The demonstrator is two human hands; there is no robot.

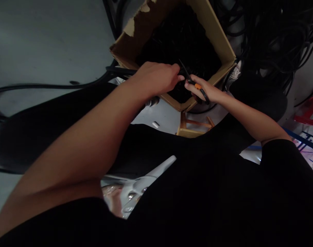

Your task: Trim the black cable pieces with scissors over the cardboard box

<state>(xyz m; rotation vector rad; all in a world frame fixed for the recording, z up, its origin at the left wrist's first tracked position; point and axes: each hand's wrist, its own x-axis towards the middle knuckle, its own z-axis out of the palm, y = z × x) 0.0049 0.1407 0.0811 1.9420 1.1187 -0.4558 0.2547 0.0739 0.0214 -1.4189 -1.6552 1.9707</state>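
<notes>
My left hand [156, 78] is closed in a pinch on a thin black cable [120, 71] at the near edge of an open cardboard box [224, 41]. My right hand [204, 90] is closed round scissors [196, 85] with black and orange handles, their dark blades pointing up and left toward my left fingertips. The two hands almost touch over the box's near corner. The box is filled with a dark mass of black cables [182, 37], hard to make out in the dim light.
A thick black cable [43, 85] runs across the grey floor on the left. A tangle of more black cables [275, 31] lies right of the box. A small wooden stool [192, 127] stands below the box. A red item [309, 113] sits at far right.
</notes>
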